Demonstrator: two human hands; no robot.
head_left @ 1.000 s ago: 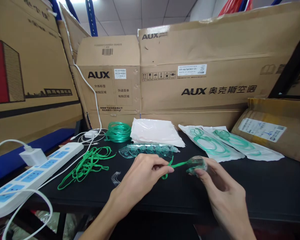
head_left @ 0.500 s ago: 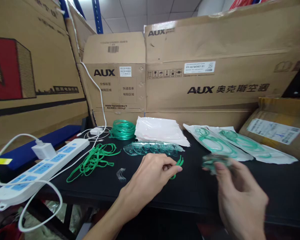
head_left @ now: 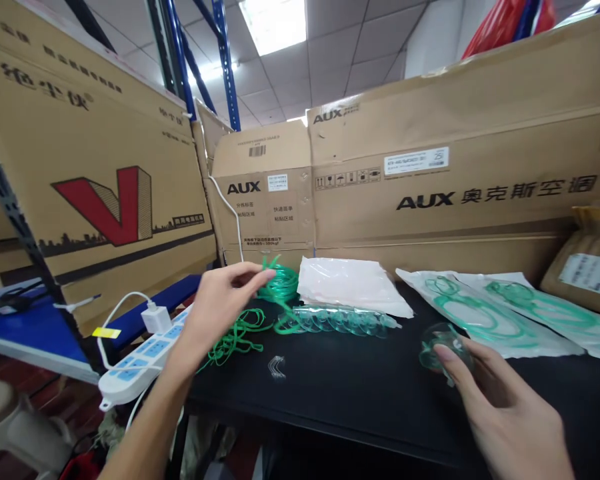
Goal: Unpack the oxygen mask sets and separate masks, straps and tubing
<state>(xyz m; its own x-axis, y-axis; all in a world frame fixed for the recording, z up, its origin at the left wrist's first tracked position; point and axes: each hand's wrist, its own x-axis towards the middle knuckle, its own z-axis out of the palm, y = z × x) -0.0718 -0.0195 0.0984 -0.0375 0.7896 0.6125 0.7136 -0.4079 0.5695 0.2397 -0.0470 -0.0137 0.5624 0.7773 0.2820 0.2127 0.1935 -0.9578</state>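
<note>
My left hand (head_left: 223, 303) pinches a green elastic strap (head_left: 287, 323) between thumb and fingertips, raised in front of a coil of green tubing (head_left: 286, 283). The strap's ends stick up above the fingers and its loop hangs to the right. Below it lies a tangle of green straps (head_left: 237, 337), partly behind my left wrist. My right hand (head_left: 505, 393) holds a clear green face mask (head_left: 433, 350) over the right side of the table, thumb on top. Nested clear green masks (head_left: 340, 321) lie in a row between the hands. Several thin curved strips (head_left: 277, 367) rest nearer the front edge.
White plastic bags (head_left: 353, 283) lie at the back. Two packs with green tubing (head_left: 473, 317) are on the right, near a taped carton (head_left: 580, 267). A white power strip (head_left: 135, 373) with a plugged-in charger stands left. Large cardboard boxes (head_left: 360, 220) wall the back.
My left hand has moved left and up with the green strap, from the table's middle to the tubing coil. The right hand still holds the mask. The view has swung left and up.
</note>
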